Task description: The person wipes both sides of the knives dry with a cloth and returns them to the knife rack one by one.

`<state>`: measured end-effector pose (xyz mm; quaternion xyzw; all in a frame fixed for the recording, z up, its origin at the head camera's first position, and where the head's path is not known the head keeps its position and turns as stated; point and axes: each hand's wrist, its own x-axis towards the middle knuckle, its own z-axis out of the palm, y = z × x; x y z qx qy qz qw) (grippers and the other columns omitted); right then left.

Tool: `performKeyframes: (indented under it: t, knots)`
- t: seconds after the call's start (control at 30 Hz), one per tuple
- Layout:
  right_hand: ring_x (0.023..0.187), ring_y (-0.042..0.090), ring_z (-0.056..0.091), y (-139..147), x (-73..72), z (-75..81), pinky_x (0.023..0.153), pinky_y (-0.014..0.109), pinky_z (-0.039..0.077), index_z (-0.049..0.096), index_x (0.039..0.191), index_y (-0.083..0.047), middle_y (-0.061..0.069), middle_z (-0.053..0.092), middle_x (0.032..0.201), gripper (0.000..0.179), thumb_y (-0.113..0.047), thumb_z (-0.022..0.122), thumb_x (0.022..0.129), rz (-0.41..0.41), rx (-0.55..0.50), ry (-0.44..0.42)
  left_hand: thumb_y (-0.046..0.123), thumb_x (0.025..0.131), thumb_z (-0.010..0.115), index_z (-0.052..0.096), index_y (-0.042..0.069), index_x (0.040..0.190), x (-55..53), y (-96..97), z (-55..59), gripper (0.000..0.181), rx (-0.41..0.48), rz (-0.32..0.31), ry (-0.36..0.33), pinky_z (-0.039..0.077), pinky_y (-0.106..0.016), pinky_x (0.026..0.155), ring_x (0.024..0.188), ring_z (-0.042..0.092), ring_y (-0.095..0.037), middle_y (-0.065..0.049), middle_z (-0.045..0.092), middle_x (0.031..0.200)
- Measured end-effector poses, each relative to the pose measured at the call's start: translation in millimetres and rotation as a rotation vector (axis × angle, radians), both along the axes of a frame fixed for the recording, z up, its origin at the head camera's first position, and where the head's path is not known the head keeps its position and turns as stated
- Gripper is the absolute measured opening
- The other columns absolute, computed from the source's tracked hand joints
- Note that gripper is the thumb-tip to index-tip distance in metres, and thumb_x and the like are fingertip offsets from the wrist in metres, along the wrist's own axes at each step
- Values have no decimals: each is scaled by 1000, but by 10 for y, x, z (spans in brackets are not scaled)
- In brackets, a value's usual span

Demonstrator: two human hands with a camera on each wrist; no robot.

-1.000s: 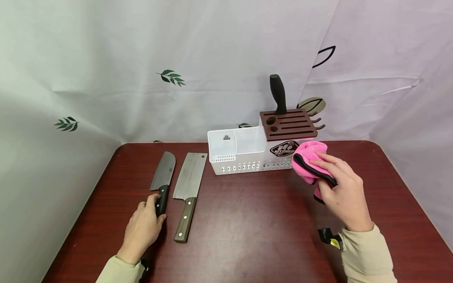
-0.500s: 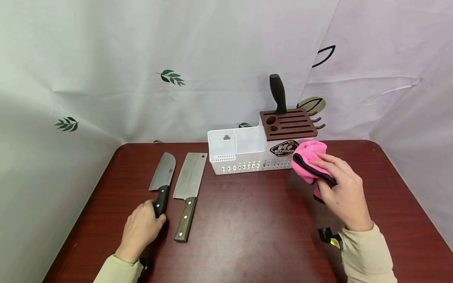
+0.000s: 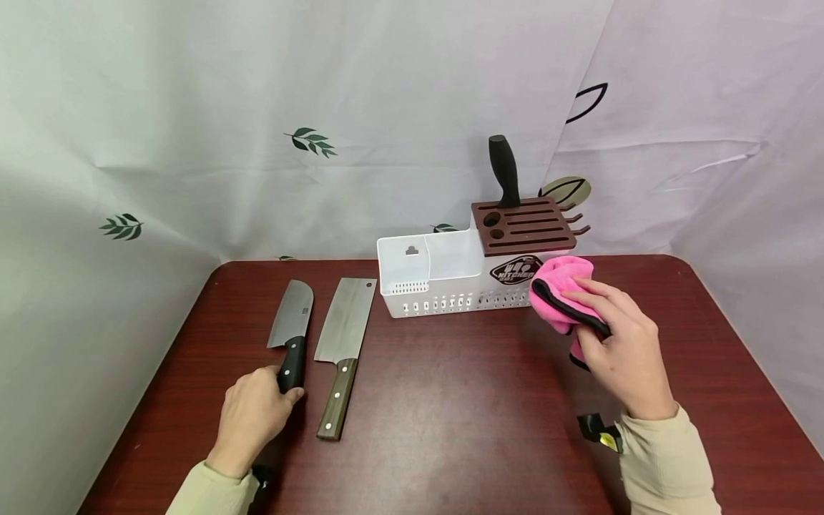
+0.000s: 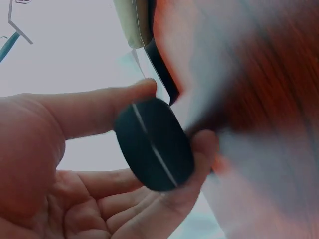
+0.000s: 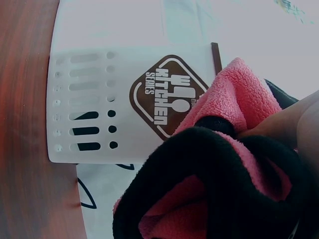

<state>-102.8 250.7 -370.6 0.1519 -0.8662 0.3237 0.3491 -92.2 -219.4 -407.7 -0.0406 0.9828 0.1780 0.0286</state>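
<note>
Red-brown tabletop [image 3: 438,408] under white rack [image 3: 444,302]. Left hand [image 3: 254,411], nearer and left of rack: thumb and fingers pinched on black handle [image 3: 292,360] of small knife [image 3: 292,318]; knife slid slightly farther left from rack versus a second ago. Right hand [image 3: 627,357], front-right of rack: fingers curled on pink towel [image 3: 556,300], both unmoved. Cleaver [image 3: 345,322] flat, left of rack, unmoved. Upright knife handle [image 3: 504,172] in rack's brown slotted top [image 3: 534,227]. Leaf-print curtain [image 3: 399,86] behind rack.

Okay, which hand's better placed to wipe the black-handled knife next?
Probably the right hand: it holds the pink cloth, while the left hand grips the black-handled knife.
</note>
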Motion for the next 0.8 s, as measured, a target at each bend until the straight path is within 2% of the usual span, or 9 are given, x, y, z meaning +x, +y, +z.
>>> performKeyframes:
  t: [0.17, 0.27, 0.33, 0.47, 0.6, 0.8]
  knots:
    - [113, 34, 61, -1, -4, -5, 105, 12, 34, 75, 110, 0, 16, 68, 122, 44, 18, 65, 70, 5, -1, 4, 18, 80, 84, 70, -10, 104, 9, -20, 9, 39, 15, 10, 15, 47, -50, 59, 64, 59, -27, -16, 68, 76]
    - [113, 34, 61, -4, -6, -7, 104, 12, 34, 75, 109, 0, 16, 68, 122, 44, 17, 65, 70, 6, -3, 5, 17, 81, 83, 68, -11, 112, 10, -29, 11, 44, 40, 19, 13, 47, -48, 59, 66, 60, -26, -19, 70, 85]
    - [113, 34, 61, -5, -7, -8, 104, 12, 34, 75, 110, 0, 16, 68, 122, 44, 17, 65, 70, 5, -1, 4, 17, 83, 82, 67, -12, 114, 12, -36, 20, 46, 53, 26, 13, 46, -45, 58, 65, 59, -25, -19, 70, 85]
    - [113, 34, 61, -8, -9, -9, 104, 11, 34, 75, 110, 0, 16, 68, 122, 44, 18, 65, 70, 8, -4, 3, 17, 84, 81, 66, -12, 116, 30, -53, 42, 46, 78, 51, 48, 45, -42, 58, 65, 59, -25, -21, 71, 89]
    - [112, 34, 61, -11, -12, -11, 104, 12, 34, 75, 109, 0, 16, 68, 122, 44, 18, 65, 70, 9, -12, 10, 19, 85, 80, 66, -10, 119, 48, -54, 96, 47, 106, 73, 72, 47, -45, 64, 75, 66, -31, -24, 72, 99]
    - [112, 34, 61, -18, -3, -8, 102, 10, 34, 76, 108, -2, 15, 68, 121, 42, 17, 66, 72, 3, 5, 1, 21, 86, 79, 65, -8, 123, 79, 4, 213, 49, 143, 94, 90, 48, -51, 74, 89, 69, -38, -24, 72, 103]
